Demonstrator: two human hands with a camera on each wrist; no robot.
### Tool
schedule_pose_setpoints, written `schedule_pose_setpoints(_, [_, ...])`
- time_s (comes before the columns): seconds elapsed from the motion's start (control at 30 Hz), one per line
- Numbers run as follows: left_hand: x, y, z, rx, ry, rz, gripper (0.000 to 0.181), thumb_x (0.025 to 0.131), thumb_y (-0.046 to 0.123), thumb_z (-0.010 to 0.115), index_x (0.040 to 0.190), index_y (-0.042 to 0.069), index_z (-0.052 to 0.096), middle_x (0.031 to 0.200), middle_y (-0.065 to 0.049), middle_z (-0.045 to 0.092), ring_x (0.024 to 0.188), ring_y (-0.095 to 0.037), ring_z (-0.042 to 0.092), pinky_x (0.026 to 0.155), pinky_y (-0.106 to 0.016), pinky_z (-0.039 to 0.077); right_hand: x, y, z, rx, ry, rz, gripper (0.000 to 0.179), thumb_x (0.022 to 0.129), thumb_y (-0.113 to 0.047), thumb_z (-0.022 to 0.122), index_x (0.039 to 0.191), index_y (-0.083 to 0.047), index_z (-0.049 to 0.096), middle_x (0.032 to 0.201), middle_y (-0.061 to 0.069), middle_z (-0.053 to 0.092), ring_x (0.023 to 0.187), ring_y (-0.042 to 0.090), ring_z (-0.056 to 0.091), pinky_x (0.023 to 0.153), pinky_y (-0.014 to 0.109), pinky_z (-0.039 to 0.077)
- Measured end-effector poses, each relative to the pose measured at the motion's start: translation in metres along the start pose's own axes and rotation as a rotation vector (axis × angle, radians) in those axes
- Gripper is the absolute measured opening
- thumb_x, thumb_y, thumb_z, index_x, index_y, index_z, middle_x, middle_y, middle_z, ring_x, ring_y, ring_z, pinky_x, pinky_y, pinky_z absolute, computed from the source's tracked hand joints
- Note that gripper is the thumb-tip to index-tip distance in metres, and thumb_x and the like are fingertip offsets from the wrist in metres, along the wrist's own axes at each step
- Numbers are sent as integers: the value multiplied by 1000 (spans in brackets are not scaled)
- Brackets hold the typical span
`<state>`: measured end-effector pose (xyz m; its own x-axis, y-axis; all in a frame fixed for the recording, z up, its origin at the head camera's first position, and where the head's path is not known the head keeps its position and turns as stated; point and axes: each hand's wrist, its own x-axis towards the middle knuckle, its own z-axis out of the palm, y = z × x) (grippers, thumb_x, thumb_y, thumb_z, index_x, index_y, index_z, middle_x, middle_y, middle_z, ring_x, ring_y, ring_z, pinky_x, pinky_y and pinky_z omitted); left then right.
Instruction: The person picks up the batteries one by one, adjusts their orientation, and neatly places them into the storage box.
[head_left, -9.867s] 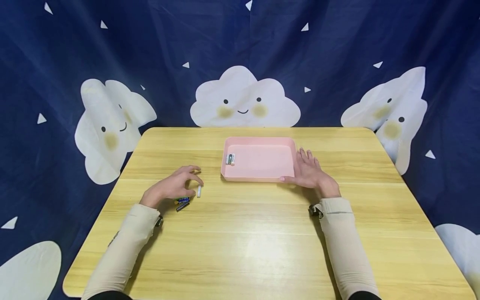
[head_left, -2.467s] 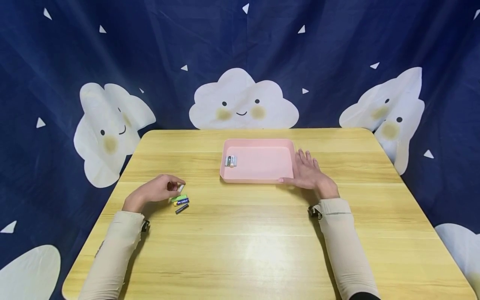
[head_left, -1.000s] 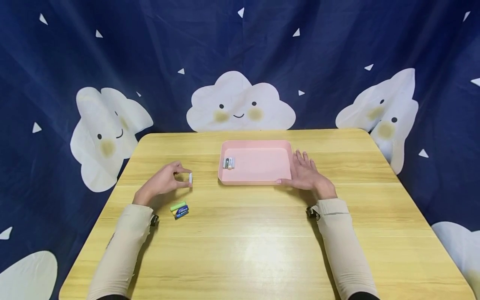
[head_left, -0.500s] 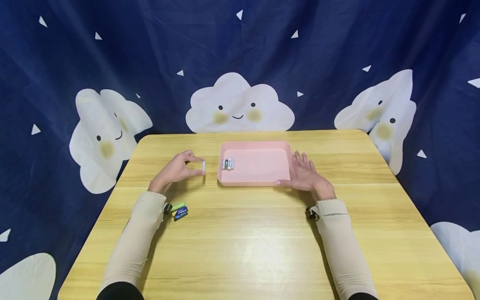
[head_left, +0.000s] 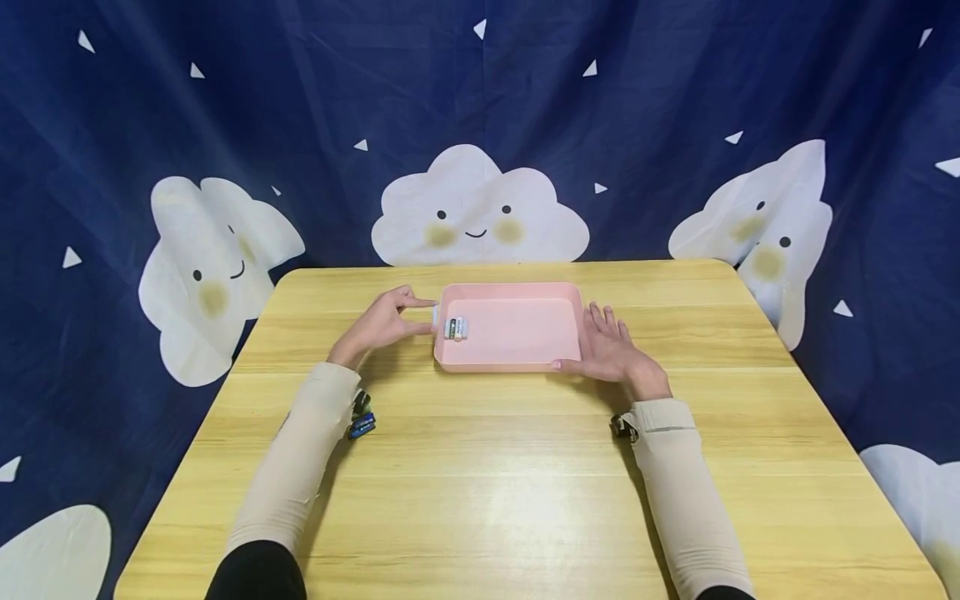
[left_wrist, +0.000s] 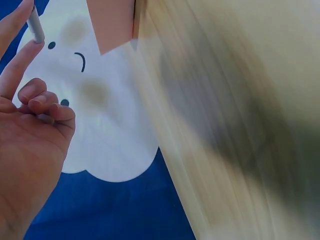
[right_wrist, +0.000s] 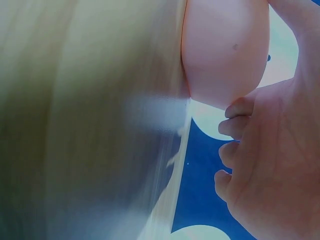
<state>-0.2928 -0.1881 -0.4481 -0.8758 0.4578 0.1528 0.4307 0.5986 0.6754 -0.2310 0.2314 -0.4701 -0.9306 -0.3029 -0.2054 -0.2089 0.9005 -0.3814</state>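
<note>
In the head view my left hand [head_left: 390,319] is at the left wall of the pink tray [head_left: 517,365]. Its thumb and index finger pinch a white battery [head_left: 435,317] by the two ends, level with the rim. The left wrist view shows the same battery [left_wrist: 36,25] between those fingertips, the other fingers curled into the palm. Inside the tray, several small batteries [head_left: 455,329] lie side by side near the left end. My right hand [head_left: 615,354] rests against the tray's right end, fingers straight, thumb at the front corner.
A blue battery [head_left: 362,427] lies on the wooden table [head_left: 480,500] beside the left wrist, which partly covers the other batteries there. A dark blue curtain [head_left: 315,100] with white clouds hangs behind the table's far edge.
The left hand has picked the white battery up off the table and carried it right and away to the tray. Over the longer span, more batteries lie in the tray. The right hand stays put.
</note>
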Motion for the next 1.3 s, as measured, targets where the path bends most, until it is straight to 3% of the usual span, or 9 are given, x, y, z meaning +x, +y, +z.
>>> schedule_pose_setpoints(0.27, [16,9,13,-71,-35,-6,54,82,25,88,130,6,72,83,-3,38,79,-21,36,70,-30,32,3,3,2,-1,11,4,133,84,-78,62,163,5,-3,171,28,-8,158,51,-7,126,68,1])
schedule_pose_setpoints(0.43, [23,11,21,-80,-74,-24,57,82,29,89,132,8,71,88,-16,38,79,-22,34,70,-31,31,3,4,3,-6,11,-1,131,84,-77,62,163,6,-2,171,29,-8,158,52,-7,126,68,1])
schedule_pose_setpoints(0.53, [27,10,27,-53,-87,-21,57,82,28,89,132,8,71,90,-21,40,79,-22,34,69,-31,31,3,4,3,-7,9,-4,131,85,-77,61,163,7,-2,171,29,-7,158,52,-7,125,68,1])
schedule_pose_setpoints(0.87, [38,16,44,67,-153,-29,55,83,26,88,129,4,71,103,-18,56,90,-24,45,82,-33,39,2,4,4,-9,13,2,131,85,-78,61,162,8,-2,171,29,-6,158,52,-7,125,68,1])
schedule_pose_setpoints(1.13, [42,20,53,164,-185,-49,56,81,28,90,128,5,72,90,-7,42,82,-21,37,76,-31,33,1,4,5,-1,14,-1,131,85,-77,61,162,7,-3,170,30,-7,157,53,-7,125,70,1])
schedule_pose_setpoints(1.3, [46,16,59,272,-190,-36,56,81,34,90,128,8,74,96,-9,49,88,-22,43,84,-34,36,2,4,4,4,19,-3,130,85,-75,62,163,6,-3,171,30,-6,158,53,-7,125,69,1])
